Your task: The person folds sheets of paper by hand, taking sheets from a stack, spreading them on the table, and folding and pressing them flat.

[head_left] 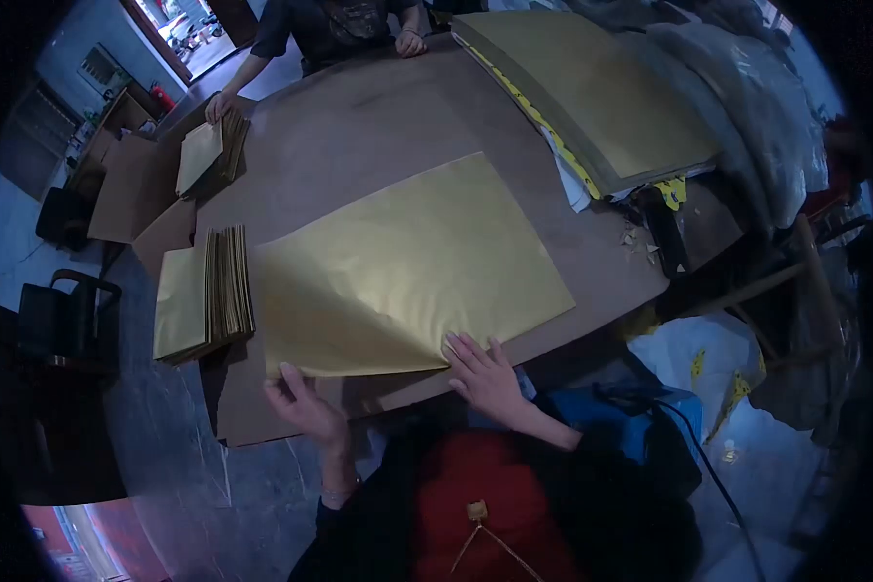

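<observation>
A large sheet of gold paper [407, 257] lies across the table in front of me. Its near edge bows upward between my hands, with a soft crease running toward my right hand. My left hand [310, 412] grips the near left corner, thumb and fingers closed around the paper's edge. Farther right, my right hand [485, 378] rests on the near edge with its fingers stretched out over the sheet.
Folded gold paper stacks [204, 296] stand at the table's left edge. Across the table [359, 136], another person's hand [221, 105] touches a second stack [211, 150]. A thick pile of gold sheets [592, 92] lies at right, beside a dark-handled tool [662, 233] and clear plastic [747, 97].
</observation>
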A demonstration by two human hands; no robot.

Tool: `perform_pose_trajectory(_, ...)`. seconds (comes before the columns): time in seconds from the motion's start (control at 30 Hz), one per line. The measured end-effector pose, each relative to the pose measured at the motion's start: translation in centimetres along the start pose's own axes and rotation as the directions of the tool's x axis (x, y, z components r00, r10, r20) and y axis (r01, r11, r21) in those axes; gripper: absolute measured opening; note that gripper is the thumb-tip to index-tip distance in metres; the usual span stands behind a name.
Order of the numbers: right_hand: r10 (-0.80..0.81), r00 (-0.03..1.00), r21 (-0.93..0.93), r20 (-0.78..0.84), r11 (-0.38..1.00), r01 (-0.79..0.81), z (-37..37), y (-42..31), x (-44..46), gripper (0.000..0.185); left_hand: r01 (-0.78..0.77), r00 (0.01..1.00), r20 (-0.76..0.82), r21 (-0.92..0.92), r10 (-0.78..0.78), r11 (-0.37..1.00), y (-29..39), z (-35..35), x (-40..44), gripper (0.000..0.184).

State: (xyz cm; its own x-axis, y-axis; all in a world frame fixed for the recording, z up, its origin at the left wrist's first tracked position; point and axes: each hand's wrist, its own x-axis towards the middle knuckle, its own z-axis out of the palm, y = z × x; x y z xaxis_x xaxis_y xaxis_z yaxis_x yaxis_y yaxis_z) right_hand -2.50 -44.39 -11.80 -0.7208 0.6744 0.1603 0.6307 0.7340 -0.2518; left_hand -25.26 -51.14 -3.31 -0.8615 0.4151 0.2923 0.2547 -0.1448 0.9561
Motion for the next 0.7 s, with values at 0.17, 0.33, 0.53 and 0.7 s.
perform_pose_trajectory(0.17,0.004,0.998,-0.009,-0.057,1.0,-0.004,0.6,0.0,0.2,0.053,-0.137,0.94,0.296,-0.119,0.166,0.983,4.5,8.7,-0.4,0.016)
perform_pose_trajectory(0.33,0.017,0.985,-0.104,0.174,0.995,0.002,0.3,0.0,0.1,0.05,-0.566,0.565,0.6,-0.219,0.567,0.795,5.8,18.5,-5.2,0.013)
perform_pose_trajectory(0.53,0.24,0.955,0.831,0.175,0.483,-0.274,10.7,2.8,-5.2,0.047,-0.649,0.309,0.863,-0.116,0.4,0.752,-0.5,22.9,-12.6,0.014)
perform_pose_trajectory(0.7,0.042,0.999,0.577,-0.03,0.817,-0.016,14.1,3.2,-4.7,0.052,-0.652,0.206,0.945,-0.063,0.256,0.756,-2.9,22.4,-13.9,0.012)
